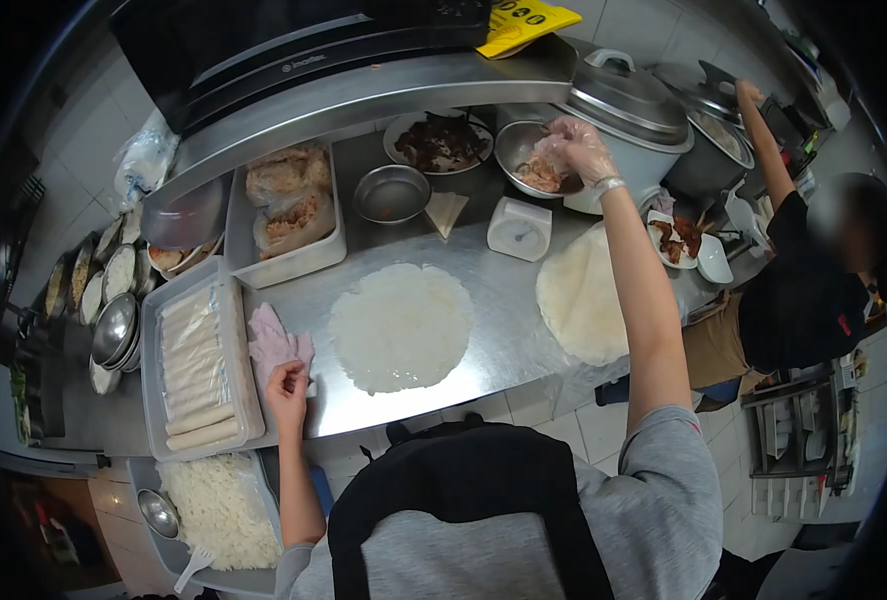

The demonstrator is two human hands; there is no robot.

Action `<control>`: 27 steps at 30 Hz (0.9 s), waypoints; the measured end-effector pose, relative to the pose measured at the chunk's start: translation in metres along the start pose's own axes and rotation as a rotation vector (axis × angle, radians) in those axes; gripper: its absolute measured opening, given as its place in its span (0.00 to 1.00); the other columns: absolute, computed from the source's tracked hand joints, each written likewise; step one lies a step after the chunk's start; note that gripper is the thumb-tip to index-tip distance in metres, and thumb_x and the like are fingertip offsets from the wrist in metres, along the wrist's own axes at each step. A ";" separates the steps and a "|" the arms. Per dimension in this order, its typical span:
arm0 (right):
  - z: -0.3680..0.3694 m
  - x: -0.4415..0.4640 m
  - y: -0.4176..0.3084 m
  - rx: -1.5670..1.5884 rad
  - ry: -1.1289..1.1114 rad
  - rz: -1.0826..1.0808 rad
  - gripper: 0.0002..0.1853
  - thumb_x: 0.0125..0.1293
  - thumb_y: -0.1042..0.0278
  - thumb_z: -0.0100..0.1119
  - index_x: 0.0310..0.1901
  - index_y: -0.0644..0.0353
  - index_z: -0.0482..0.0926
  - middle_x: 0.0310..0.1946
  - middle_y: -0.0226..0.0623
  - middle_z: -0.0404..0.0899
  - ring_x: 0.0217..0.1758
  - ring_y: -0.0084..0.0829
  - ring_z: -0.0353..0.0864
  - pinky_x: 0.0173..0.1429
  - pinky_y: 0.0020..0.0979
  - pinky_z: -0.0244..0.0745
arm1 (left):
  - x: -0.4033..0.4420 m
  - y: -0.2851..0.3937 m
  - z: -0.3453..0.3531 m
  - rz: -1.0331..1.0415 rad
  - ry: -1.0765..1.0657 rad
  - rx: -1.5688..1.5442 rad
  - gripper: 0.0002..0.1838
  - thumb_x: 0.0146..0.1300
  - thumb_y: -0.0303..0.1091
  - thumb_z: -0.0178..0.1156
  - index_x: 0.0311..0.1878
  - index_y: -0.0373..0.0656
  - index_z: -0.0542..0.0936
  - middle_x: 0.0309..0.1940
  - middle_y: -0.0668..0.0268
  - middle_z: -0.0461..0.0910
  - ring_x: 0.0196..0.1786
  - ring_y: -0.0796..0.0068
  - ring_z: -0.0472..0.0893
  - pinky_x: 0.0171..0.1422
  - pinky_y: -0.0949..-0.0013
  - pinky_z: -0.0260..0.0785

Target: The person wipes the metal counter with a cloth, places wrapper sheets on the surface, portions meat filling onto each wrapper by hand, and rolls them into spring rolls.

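My right hand [580, 150], in a clear plastic glove, is closed over a steel bowl [509, 150] of pinkish filling [542, 172]. What its fingers grip is too small to make out. At the counter's front edge, my left hand [287, 388] has its fingers bent together beside a pink cloth [276, 342]; whether it holds anything is hidden. Between my hands a round, thin white wrapper [402, 328] lies flat on the steel counter [364, 408]. To its right is a stack of pale round sheets [579, 295].
A white scale [520, 230], an empty steel bowl [392, 194] and a plate of dark food [439, 142] stand behind. Trays of white rolls [196, 350], bagged filling [289, 200] and shredded white food [226, 510] are left. Another person [804, 290] works at far right.
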State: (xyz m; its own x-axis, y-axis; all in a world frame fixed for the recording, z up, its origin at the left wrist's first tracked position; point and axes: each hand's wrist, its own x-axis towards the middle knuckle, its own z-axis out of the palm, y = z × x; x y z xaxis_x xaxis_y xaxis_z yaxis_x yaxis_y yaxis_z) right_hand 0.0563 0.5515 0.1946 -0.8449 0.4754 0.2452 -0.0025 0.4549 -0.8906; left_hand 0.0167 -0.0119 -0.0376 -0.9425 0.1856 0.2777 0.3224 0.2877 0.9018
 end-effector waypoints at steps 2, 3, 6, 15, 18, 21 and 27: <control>-0.011 -0.004 -0.011 0.024 -0.022 0.004 0.14 0.55 0.73 0.66 0.43 0.66 0.79 0.28 0.29 0.77 0.28 0.20 0.74 0.30 0.25 0.70 | 0.002 0.005 0.000 -0.042 0.008 -0.008 0.06 0.61 0.24 0.62 0.41 0.36 0.82 0.30 0.72 0.77 0.30 0.84 0.71 0.36 0.79 0.65; -0.016 -0.007 -0.014 0.044 -0.047 0.005 0.14 0.55 0.72 0.67 0.42 0.66 0.78 0.27 0.28 0.76 0.26 0.19 0.73 0.28 0.24 0.69 | 0.003 0.013 0.003 -0.041 0.001 -0.001 0.06 0.61 0.24 0.62 0.41 0.36 0.82 0.30 0.72 0.77 0.30 0.84 0.71 0.36 0.79 0.65; -0.026 -0.014 -0.016 0.090 -0.052 -0.030 0.07 0.57 0.73 0.64 0.36 0.65 0.78 0.24 0.28 0.75 0.23 0.18 0.70 0.26 0.23 0.66 | 0.009 0.048 0.012 0.146 0.066 0.261 0.08 0.61 0.26 0.61 0.43 0.35 0.81 0.33 0.70 0.77 0.31 0.82 0.71 0.35 0.79 0.64; -0.060 -0.040 -0.019 0.065 -0.077 -0.173 0.03 0.57 0.75 0.58 0.33 0.63 0.79 0.24 0.27 0.74 0.23 0.17 0.67 0.27 0.21 0.64 | 0.068 0.132 0.128 0.124 -0.152 -0.207 0.09 0.62 0.27 0.60 0.46 0.40 0.82 0.39 0.70 0.80 0.40 0.83 0.75 0.38 0.80 0.67; -0.066 -0.051 -0.021 0.059 -0.077 -0.172 0.03 0.58 0.73 0.58 0.32 0.63 0.79 0.23 0.26 0.74 0.23 0.17 0.67 0.28 0.21 0.64 | 0.097 0.185 0.181 0.015 -0.319 -0.400 0.12 0.64 0.32 0.60 0.51 0.43 0.81 0.42 0.73 0.80 0.44 0.82 0.78 0.43 0.75 0.70; -0.073 -0.057 -0.020 0.039 -0.077 -0.185 0.04 0.58 0.72 0.59 0.32 0.63 0.79 0.22 0.26 0.74 0.23 0.17 0.67 0.28 0.22 0.64 | 0.129 0.216 0.230 -0.041 -0.458 -0.467 0.18 0.65 0.37 0.60 0.57 0.45 0.77 0.53 0.68 0.77 0.52 0.77 0.77 0.49 0.71 0.70; -0.076 -0.068 -0.017 0.012 -0.086 -0.184 0.06 0.59 0.69 0.61 0.33 0.63 0.80 0.22 0.27 0.74 0.24 0.17 0.68 0.29 0.23 0.65 | 0.171 0.235 0.292 -0.280 -0.517 -0.601 0.22 0.66 0.36 0.59 0.62 0.44 0.70 0.56 0.66 0.70 0.59 0.71 0.70 0.54 0.61 0.73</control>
State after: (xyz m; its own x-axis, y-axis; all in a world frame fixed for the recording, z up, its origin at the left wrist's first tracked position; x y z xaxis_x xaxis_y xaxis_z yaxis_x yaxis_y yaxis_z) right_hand 0.1541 0.5683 0.2225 -0.8724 0.3185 0.3707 -0.1667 0.5190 -0.8384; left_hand -0.0431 0.3614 0.1248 -0.7748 0.6311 -0.0370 -0.1571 -0.1354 0.9783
